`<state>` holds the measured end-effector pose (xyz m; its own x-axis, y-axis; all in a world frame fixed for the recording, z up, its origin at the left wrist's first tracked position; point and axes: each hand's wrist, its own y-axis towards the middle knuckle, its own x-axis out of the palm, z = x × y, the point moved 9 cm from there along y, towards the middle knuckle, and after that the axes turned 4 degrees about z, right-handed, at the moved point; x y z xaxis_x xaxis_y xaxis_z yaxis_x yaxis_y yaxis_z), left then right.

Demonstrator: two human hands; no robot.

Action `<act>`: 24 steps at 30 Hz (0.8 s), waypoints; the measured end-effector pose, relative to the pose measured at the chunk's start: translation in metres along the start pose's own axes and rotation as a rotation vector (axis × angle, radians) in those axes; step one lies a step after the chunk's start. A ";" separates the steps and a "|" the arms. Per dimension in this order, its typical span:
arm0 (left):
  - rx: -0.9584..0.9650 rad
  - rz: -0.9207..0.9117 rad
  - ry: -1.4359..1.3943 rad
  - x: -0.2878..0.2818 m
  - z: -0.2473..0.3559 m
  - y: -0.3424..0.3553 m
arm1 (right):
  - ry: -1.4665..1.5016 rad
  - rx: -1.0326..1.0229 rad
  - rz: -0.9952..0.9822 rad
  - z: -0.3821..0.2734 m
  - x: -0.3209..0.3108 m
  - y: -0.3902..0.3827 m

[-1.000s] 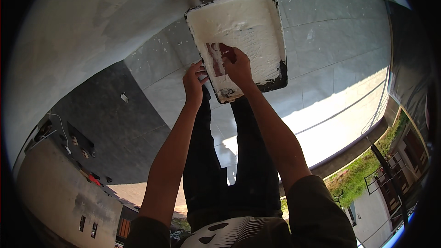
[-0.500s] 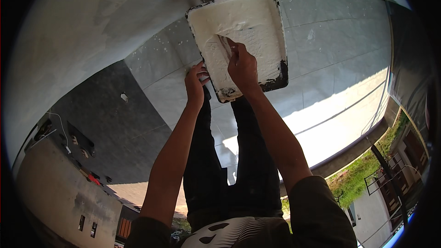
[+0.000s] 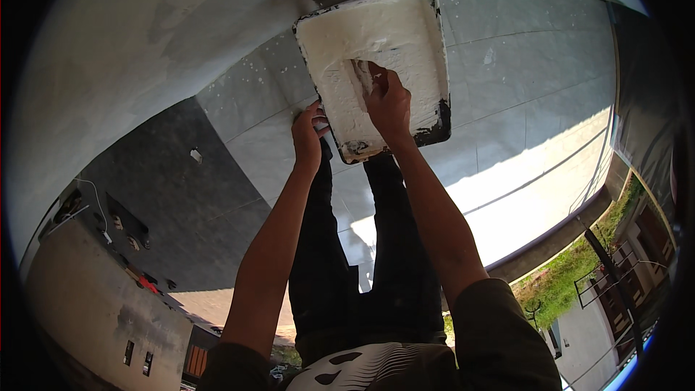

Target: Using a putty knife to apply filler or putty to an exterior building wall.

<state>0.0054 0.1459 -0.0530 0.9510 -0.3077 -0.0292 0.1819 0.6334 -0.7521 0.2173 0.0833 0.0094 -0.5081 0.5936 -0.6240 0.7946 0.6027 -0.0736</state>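
Observation:
A black paint tray (image 3: 435, 129), its inside thickly coated with white paste (image 3: 373, 25), is in front of my legs. My right hand (image 3: 392, 110) is closed round a putty knife (image 3: 359, 78) smeared with white; its blade lies against the paste near the middle of the tray. My right fingers hide most of its handle. At the tray's near left edge, my left hand (image 3: 308, 132) grips the rim with curled fingers, part of them out of sight behind the edge.
Grey floor tiles (image 3: 514, 72) with white specks surround the tray. A patchy plastered wall (image 3: 166, 51) rises on the left. Sandals (image 3: 129, 226) and a white cable (image 3: 98, 195) lie on the dark floor at left. Grass (image 3: 554, 293) borders the sunlit floor at right.
My right hand has shifted slightly right and toward me with the putty knife, whose blade has turned and shows more of its white-smeared face. My left hand stays at the rim.

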 end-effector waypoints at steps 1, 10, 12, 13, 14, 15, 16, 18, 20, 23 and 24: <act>0.016 -0.011 0.003 0.002 0.002 0.000 | 0.038 0.081 0.016 0.013 -0.004 0.003; 0.048 -0.005 0.049 -0.006 -0.017 0.012 | 0.980 0.790 -0.227 0.070 0.003 -0.023; 0.047 -0.003 0.065 -0.009 -0.022 0.013 | 1.024 0.802 -0.225 0.063 -0.003 -0.024; 0.041 0.015 0.088 -0.014 -0.025 0.011 | 1.069 0.816 -0.227 0.059 -0.004 -0.024; 0.038 0.022 0.106 -0.010 -0.027 0.009 | 1.067 0.803 -0.217 0.063 -0.012 -0.023; 0.054 0.020 0.106 -0.013 -0.029 0.009 | 1.112 0.785 -0.247 0.061 -0.012 -0.022; 0.123 0.072 0.189 -0.021 -0.026 0.008 | 1.158 0.763 -0.278 0.059 -0.014 -0.021; 0.216 0.128 0.273 -0.038 -0.020 0.003 | 1.209 0.753 -0.255 0.041 -0.023 -0.018; 0.230 0.141 0.323 -0.044 -0.011 -0.010 | 1.281 0.738 -0.251 0.029 -0.041 -0.016; 0.217 0.143 0.226 -0.056 0.013 -0.037 | 1.384 0.690 -0.260 -0.002 -0.071 -0.010; 0.245 0.156 0.236 -0.071 0.024 -0.042 | 1.379 0.657 -0.276 -0.023 -0.078 -0.006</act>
<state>-0.0633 0.1586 -0.0037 0.8937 -0.3309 -0.3030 0.1210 0.8281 -0.5474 0.2447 0.0462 0.0763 -0.2670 0.7437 0.6129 0.4413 0.6597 -0.6083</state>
